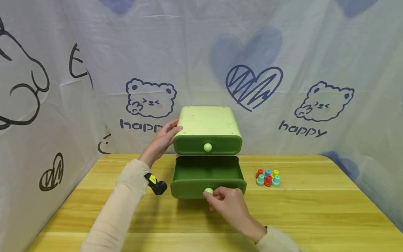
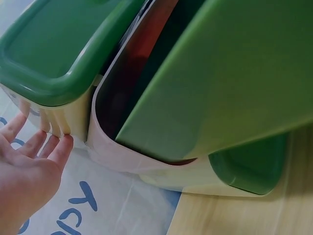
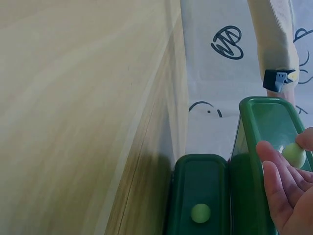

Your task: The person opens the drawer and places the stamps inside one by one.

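A small drawer cabinet (image 1: 206,120) with a pale yellow-green top stands on the table. Its middle drawer (image 1: 189,189) is pulled out, showing a dark green inside. The drawer above it (image 1: 189,145) is closed, and so is the bottom drawer (image 3: 201,188), seen in the right wrist view. My right hand (image 1: 231,206) pinches the round light-green knob (image 1: 209,191) of the pulled-out drawer between thumb and fingers. Against the cabinet's upper left side rests my left hand (image 1: 162,140); in the left wrist view its fingertips touch the side wall, fingers fairly straight.
To the right of the cabinet, several small coloured cone-shaped pieces (image 1: 267,177) in red, blue, yellow and teal stand grouped on the wooden table (image 1: 315,203). A white curtain (image 1: 195,52) printed with bears and hearts hangs behind and at the sides.
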Motion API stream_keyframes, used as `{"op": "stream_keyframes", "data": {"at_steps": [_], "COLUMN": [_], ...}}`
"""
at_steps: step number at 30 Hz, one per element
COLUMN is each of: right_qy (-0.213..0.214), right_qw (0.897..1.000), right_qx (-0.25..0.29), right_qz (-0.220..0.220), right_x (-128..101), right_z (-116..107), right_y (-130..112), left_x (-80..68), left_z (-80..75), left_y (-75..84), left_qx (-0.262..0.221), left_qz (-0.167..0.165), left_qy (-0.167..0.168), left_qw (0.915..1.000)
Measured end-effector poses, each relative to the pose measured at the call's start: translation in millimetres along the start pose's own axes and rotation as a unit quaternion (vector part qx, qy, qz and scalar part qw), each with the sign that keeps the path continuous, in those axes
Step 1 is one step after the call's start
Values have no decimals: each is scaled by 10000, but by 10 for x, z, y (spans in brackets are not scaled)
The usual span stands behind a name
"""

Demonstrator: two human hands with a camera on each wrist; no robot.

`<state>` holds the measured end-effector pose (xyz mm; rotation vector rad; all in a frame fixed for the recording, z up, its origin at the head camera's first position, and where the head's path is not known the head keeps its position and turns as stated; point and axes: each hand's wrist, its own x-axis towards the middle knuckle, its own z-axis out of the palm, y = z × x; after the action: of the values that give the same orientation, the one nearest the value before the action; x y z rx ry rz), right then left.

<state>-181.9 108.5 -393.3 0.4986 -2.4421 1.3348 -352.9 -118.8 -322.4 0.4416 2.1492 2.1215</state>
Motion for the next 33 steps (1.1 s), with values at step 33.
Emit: {"op": "stream_keyframes", "data": {"at_steps": [33], "right_qy": [-310], "right_qw": [9991], "right_qx": [-100], "right_qz": [-290], "right_x": [-217], "right_z": [-20], "right_y": [20], "left_x": [-16], "left_z": [8], "left_y": [-6], "left_qx": [-94], "left_qz": [86], "left_qy": [-58], "left_qw": [9999]}}
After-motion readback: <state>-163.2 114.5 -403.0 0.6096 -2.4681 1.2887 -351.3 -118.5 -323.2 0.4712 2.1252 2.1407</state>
